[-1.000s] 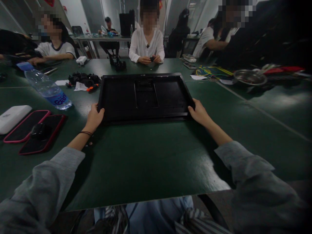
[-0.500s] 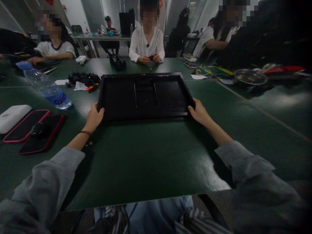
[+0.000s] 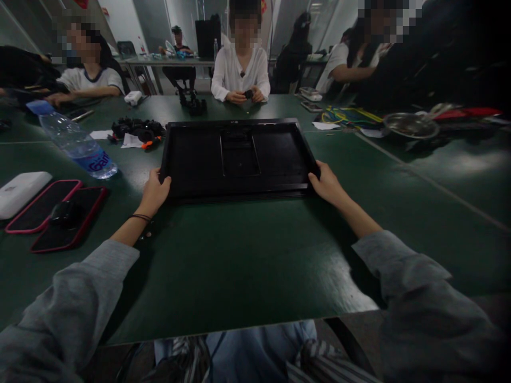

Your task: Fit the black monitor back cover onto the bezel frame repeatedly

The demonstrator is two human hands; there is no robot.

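Note:
A large flat black panel [image 3: 237, 157], like the back shell of a monitor, lies on the green table [image 3: 239, 255] in front of me. My left hand [image 3: 155, 192] grips its near left corner, fingers curled round the edge. My right hand [image 3: 326, 183] grips the near right corner the same way. Both arms reach forward in grey sleeves, and a dark band circles my left wrist.
On the left lie a water bottle [image 3: 75, 142], two phones in red cases [image 3: 56, 210] and a white box [image 3: 19, 192]. Black parts [image 3: 138, 129] sit beyond the panel's left corner. A metal bowl [image 3: 409, 125] and coloured cables [image 3: 345, 115] lie far right. Several people sit around the table.

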